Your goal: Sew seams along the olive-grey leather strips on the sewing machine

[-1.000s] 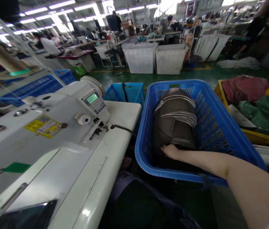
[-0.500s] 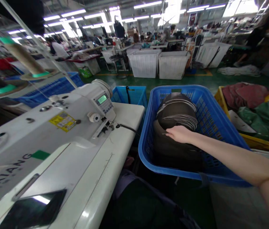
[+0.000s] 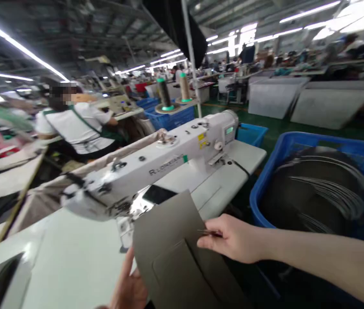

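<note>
A grey-brown fabric piece [image 3: 165, 240] is held over the near edge of the table [image 3: 75, 262] — the right hand [image 3: 238, 240] closed on a thin tool [image 3: 212, 233] at its right side, the left hand [image 3: 132, 285] touching its left, grip unclear. Beyond stands the sewing machine [image 3: 169, 161]; off the table's right edge, a blue basket [image 3: 265, 171].

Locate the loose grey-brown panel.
In the head view, the grey-brown panel is at bottom centre, between the left hand and right hand, in front of the sewing machine.

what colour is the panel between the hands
The panel is greyish brown, seen best in the head view.
</note>
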A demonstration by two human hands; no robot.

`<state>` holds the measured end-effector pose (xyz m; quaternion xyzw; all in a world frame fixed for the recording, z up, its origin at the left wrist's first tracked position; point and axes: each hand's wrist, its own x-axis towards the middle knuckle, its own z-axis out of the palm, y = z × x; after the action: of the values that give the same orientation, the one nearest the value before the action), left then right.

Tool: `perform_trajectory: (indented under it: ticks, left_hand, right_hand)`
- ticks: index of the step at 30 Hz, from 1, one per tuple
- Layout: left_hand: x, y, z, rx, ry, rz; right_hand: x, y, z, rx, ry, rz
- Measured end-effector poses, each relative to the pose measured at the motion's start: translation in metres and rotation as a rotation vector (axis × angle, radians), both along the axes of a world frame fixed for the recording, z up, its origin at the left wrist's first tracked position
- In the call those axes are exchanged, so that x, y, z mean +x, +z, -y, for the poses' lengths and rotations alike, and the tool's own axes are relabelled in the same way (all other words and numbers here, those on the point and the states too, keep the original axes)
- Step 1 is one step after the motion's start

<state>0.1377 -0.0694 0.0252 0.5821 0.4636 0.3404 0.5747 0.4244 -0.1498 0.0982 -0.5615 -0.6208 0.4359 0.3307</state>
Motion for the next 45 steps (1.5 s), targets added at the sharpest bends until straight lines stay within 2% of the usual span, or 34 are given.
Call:
perform_trajectory:
  ticks: [2,4,6,8,9,10,12,13,15,18,24,28,30,45]
  left_hand:
    - [-0.018,0.005,-0.004,-0.139,0.09,0.079]
    - [-0.044,0.003,-0.013,-0.131,0.186,0.038]
    - [-0.074,-0.006,-0.025,0.064,0.328,-0.13]
    - [-0.103,-0.018,-0.036,0.39,0.42,-0.44]
    - [-0.115,-0.023,-0.039,0.541,0.373,-0.603]
    - [-0.125,-0.027,-0.041,0.654,0.251,-0.74]
    - [-0.135,-0.031,-0.041,0.739,-0.09,-0.903]
    - [-0.136,-0.03,-0.041,0.734,-0.224,-0.947]
    - [-0.133,-0.026,-0.041,0.703,-0.344,-1.02]
    - [-0.125,-0.021,-0.05,0.694,-0.314,-1.071]
    - [-0.109,-0.023,-0.085,0.725,-0.243,-1.069]
    - [-0.096,-0.022,-0.1,0.746,-0.321,-1.01]
    - [-0.091,-0.022,-0.103,0.747,-0.356,-0.974]
    - [-0.091,-0.023,-0.102,0.743,-0.342,-0.935]
  right_hand:
    - [-0.038,-0.031,-0.027,-0.065,0.062,0.023]
    - [-0.07,-0.056,-0.05,-0.047,0.166,0.092]
    - [-0.093,-0.073,-0.071,0.066,0.259,0.247]
    - [-0.111,-0.083,-0.094,0.206,0.285,0.421]
    - [-0.119,-0.086,-0.106,0.257,0.281,0.487]
    - [-0.126,-0.089,-0.118,0.29,0.277,0.531]
    - [-0.139,-0.094,-0.141,0.314,0.285,0.565]
    - [-0.145,-0.096,-0.151,0.326,0.29,0.598]
    - [-0.153,-0.099,-0.167,0.354,0.305,0.695]
    - [-0.153,-0.105,-0.179,0.403,0.345,0.807]
    - [-0.137,-0.116,-0.176,0.458,0.329,0.795]
    - [-0.138,-0.119,-0.175,0.47,0.315,0.801]
    - [-0.139,-0.12,-0.176,0.478,0.315,0.798]
    - [-0.139,-0.121,-0.178,0.489,0.318,0.798]
